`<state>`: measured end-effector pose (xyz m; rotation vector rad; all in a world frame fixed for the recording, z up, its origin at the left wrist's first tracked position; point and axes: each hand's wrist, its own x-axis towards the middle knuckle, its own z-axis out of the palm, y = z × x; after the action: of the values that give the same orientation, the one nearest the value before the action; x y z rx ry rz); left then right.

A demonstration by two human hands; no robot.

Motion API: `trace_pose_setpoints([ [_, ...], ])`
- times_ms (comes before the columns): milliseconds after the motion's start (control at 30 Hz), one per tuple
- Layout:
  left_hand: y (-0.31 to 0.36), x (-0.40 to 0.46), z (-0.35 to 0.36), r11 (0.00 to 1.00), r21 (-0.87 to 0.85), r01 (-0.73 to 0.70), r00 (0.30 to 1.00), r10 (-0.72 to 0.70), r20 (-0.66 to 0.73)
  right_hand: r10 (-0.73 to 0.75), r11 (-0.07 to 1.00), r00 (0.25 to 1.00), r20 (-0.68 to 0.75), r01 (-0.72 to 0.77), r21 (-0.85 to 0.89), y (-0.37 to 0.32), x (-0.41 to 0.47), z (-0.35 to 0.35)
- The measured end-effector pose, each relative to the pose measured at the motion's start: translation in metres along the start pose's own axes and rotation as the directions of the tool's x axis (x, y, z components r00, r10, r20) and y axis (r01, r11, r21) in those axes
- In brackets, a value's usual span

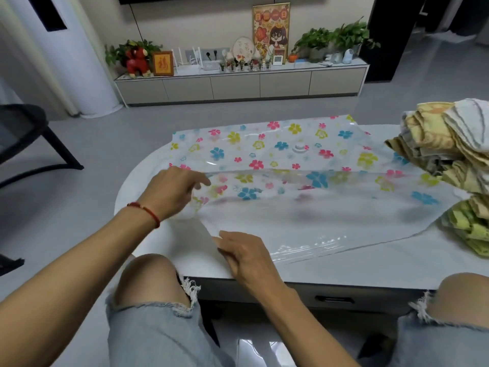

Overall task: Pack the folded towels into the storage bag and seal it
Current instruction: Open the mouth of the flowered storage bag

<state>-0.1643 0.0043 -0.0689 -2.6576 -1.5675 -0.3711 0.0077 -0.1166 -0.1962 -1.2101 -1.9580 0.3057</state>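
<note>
A clear plastic storage bag [277,154] printed with pink, blue and yellow flowers lies flat across the white table [344,266]. A white round valve [299,147] sits on its top side. My left hand [172,192] pinches the bag's upper layer at its near left corner and holds it lifted off the table. My right hand [243,255] rests on the bag's lower near edge, fingers pressing it down. A tall pile of folded towels [447,147], yellow, white and grey, stands at the right end of the table, with green folded towels [471,229] below it.
My knees in frayed jeans sit under the table's near edge. A black chair frame [26,144] stands on the grey floor at left. A low cabinet [238,86] with plants and ornaments runs along the far wall.
</note>
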Motion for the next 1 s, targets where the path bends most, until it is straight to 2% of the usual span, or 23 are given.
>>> trace_pose_setpoints([
  [100,-0.004,0.014,-0.004,1.000,-0.016,0.020,1.000,-0.020,0.011,0.054,0.999,0.997,0.057,-0.054,0.002,0.014,-0.014,-0.002],
  [200,0.003,0.014,-0.005,1.000,0.002,0.025,1.000,-0.025,0.001,0.037,0.999,0.983,0.180,-0.036,-0.008,0.015,-0.014,-0.010],
  [233,0.008,0.012,-0.005,1.000,-0.009,0.007,1.000,-0.007,0.007,0.077,0.996,0.970,0.231,-0.086,0.029,0.013,-0.015,-0.015],
  [300,0.022,0.010,-0.007,0.995,-0.049,-0.088,0.994,0.091,0.063,0.286,0.944,0.927,0.243,-0.315,0.092,0.017,-0.020,-0.031],
  [333,0.030,0.009,-0.008,0.987,-0.061,-0.149,0.983,0.154,0.099,0.398,0.913,0.903,0.163,-0.407,0.021,0.026,-0.023,-0.042],
  [367,0.040,0.011,-0.008,0.978,-0.058,-0.203,0.969,0.209,0.129,0.481,0.870,0.875,0.052,-0.470,-0.147,0.038,-0.025,-0.055],
  [400,0.050,0.014,-0.006,0.967,-0.045,-0.249,0.955,0.253,0.152,0.561,0.771,0.828,-0.026,-0.534,-0.347,0.052,-0.026,-0.069],
  [467,0.078,0.026,0.001,0.938,-0.009,-0.346,0.924,0.342,0.169,0.740,0.538,0.672,-0.040,-0.626,-0.564,0.076,-0.026,-0.094],
  [500,0.093,0.034,0.007,0.919,0.013,-0.393,0.906,0.385,0.173,0.790,0.490,0.613,-0.004,-0.635,-0.597,0.086,-0.026,-0.099],
  [533,0.108,0.042,0.013,0.902,0.033,-0.432,0.889,0.419,0.184,0.806,0.487,0.591,0.034,-0.629,-0.606,0.093,-0.026,-0.100],
  [633,0.141,0.070,0.028,0.861,0.115,-0.495,0.855,0.460,0.241,0.757,0.554,0.646,0.095,-0.559,-0.617,0.107,-0.023,-0.090],
  [733,0.148,0.092,0.034,0.846,0.176,-0.503,0.855,0.457,0.245,0.700,0.610,0.700,0.139,-0.486,-0.626,0.117,-0.015,-0.084],
  [867,0.122,0.104,0.022,0.863,0.155,-0.481,0.862,0.433,0.264,0.599,0.708,0.757,0.260,-0.349,-0.614,0.133,0.001,-0.085],
  [1000,0.097,0.096,0.006,0.885,0.057,-0.462,0.816,0.399,0.419,0.558,0.747,0.753,0.350,-0.272,-0.606,0.147,0.017,-0.091],
])
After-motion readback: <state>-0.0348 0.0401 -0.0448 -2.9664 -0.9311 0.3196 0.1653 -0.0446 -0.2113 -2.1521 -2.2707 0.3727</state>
